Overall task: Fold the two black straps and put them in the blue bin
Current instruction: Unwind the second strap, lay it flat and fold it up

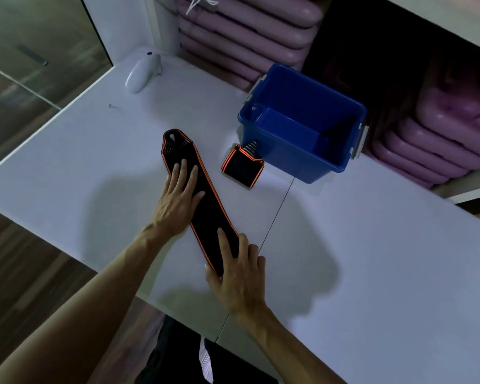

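A long black strap (pixel 205 200) with orange edges lies flat and diagonal on the white table (pixel 372 245). My left hand (pixel 178 198) presses flat on its upper half, fingers spread. My right hand (pixel 239 273) lies flat over its near end, with the thumb at the strap's edge. A second black strap (pixel 243 169) with orange trim sits folded into a small square against the front of the blue bin (pixel 288 159). The bin stands open on the table's far side and looks empty inside.
A white oblong device (pixel 142 73) lies at the table's far left corner, with a small metal pin (pixel 114 107) nearer. Stacks of pink cushions (pixel 247 37) fill shelves behind the bin and to the right. The table's near edge runs by my body.
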Demonstrator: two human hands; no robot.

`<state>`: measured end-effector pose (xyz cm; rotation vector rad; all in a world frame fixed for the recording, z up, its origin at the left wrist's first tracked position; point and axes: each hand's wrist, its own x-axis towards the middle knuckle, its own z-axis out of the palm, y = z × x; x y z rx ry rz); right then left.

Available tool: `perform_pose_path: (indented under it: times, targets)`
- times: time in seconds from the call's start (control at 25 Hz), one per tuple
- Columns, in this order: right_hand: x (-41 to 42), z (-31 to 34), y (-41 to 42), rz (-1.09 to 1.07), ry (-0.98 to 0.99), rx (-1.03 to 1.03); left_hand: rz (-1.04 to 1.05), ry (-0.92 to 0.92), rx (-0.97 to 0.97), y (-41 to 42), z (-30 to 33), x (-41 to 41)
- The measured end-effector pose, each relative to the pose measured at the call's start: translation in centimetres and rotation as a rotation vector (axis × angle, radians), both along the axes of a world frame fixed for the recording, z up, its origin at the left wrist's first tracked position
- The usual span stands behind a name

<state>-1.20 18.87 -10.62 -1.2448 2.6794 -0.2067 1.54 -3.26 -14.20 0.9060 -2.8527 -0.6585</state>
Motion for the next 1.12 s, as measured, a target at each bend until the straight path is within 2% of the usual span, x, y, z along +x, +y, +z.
perform_pose_path:
  times: [0.2, 0.4, 0.52, 0.68, 0.8, 0.96, 1.12]
  targets:
    - [0.6, -0.7, 0.3, 0.005, 0.013, -0.008, -0.113, 0.039, 0.011, -1.0, 0.0, -1.5]
    - [1.5, -1.1, 1.2, 0.015, 0.001, -0.036, -0.109, 0.0, -0.067, -1.1, -0.1, -1.8]
    - [1.4, -1.1, 2.9, 0.113, -0.005, -0.08, -0.086, 0.027, -0.189, -0.9, 0.2, -2.0]
    - [-0.8, -1.7, 4.5, 0.254, 0.1, -0.148, 0.026, 0.029, -0.26, 0.3, 1.5, -2.4]
    - [-2.5, -1.5, 3.4, 0.371, 0.139, -0.201, 0.002, 0.146, -0.219, 1.0, 2.4, -2.0]
    - [-4.0, -1.8, 2.8, 0.478, 0.09, -0.26, 0.008, 0.315, -0.126, 4.7, 3.5, 2.0]
    - [-4.4, -2.6, 2.6, 0.515, 0.091, -0.268, -0.154, 0.308, -0.035, 9.7, 3.1, 7.7]
